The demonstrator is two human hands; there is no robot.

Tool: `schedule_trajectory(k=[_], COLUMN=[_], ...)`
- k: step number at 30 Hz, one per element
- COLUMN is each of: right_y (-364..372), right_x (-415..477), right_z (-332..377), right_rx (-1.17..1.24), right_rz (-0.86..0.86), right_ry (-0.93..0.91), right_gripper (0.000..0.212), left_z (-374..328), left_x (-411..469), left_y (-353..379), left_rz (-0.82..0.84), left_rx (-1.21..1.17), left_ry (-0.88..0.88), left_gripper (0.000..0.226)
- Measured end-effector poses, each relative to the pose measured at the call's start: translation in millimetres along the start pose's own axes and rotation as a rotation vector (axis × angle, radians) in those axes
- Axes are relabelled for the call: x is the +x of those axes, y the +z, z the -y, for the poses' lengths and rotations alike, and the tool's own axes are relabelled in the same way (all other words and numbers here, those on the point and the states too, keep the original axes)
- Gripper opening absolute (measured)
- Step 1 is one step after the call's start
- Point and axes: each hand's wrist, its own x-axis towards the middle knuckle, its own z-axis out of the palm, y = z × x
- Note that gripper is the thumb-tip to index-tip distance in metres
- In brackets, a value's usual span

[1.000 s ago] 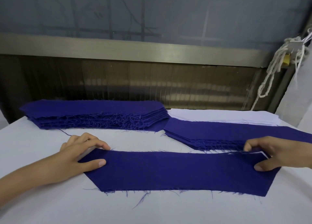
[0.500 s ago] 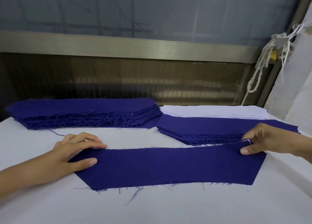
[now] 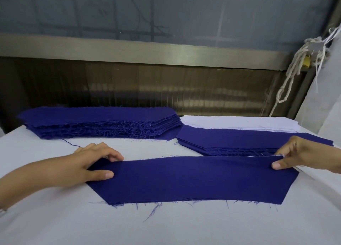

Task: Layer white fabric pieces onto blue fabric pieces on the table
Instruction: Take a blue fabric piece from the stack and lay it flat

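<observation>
**Blue piece held at both ends on the white table**

The left end of the blue fabric piece (image 3: 193, 178) is gripped by the left hand (image 3: 92, 163): the thumb is laid flat on top and the curled fingers (image 3: 114, 155) are set along the far edge. The far right corner is pinched narrowly between the thumb and fingers of the right hand (image 3: 302, 154). A thin white fabric edge (image 3: 279, 154) is seen in that pinch; how far it runs beneath cannot be told.

The piece is a long woven strip with both ends cut on a slant. It is spread flat across the centre of the frame, between the two hands. Its near edge is frayed, with loose threads trailing onto the table (image 3: 166, 226), which is covered in smooth white cloth. Open surface is left below the strip, across the bottom of the frame.

Just beyond the right hand a low blue stack (image 3: 239, 139) is laid, its cut edges ragged. Behind it a white stack (image 3: 239, 123) is partly covered. At centre left a tall blue stack (image 3: 99, 121) is set, thickly fringed along its near side. A brushed metal rail (image 3: 147, 49) runs across the upper frame, and a knotted rope (image 3: 295, 69) hangs at upper right.
</observation>
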Motion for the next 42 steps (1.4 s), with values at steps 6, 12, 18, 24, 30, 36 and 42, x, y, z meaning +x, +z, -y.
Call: schedule_trajectory(k=[6, 12, 18, 24, 30, 36, 42], right_y=[-2, -5, -8, -11, -12, -9, -9], right_x=[4, 11, 19, 25, 24, 20, 7], right_z=[-8, -20, -34, -43, -43, -36, -21], right_rx=[0.013, 0.013, 0.000, 0.025, 0.033, 0.031, 0.040], right_rz=[0.015, 0.019, 0.036, 0.052, 0.087, 0.101, 0.166], right_ry=[0.009, 0.016, 0.029, 0.033, 0.026, 0.045, 0.178], right_gripper=[0.051, 0.050, 0.050, 0.047, 0.044, 0.045, 0.051], left_z=[-19, -17, -10, -14, -17, -18, -20], left_x=[5, -1, -11, -12, -14, -14, -14], left_y=[-17, -15, -22, -20, -21, -18, -17], left_rz=[0.128, 0.005, 0.110, 0.077, 0.058, 0.039, 0.008], left_rx=[-0.095, -0.243, -0.516, -0.563, -0.554, -0.551, -0.543], left_ry=[-0.138, -0.109, -0.291, -0.357, -0.377, -0.371, -0.390], left_gripper=[0.027, 0.023, 0.035, 0.038, 0.042, 0.038, 0.039])
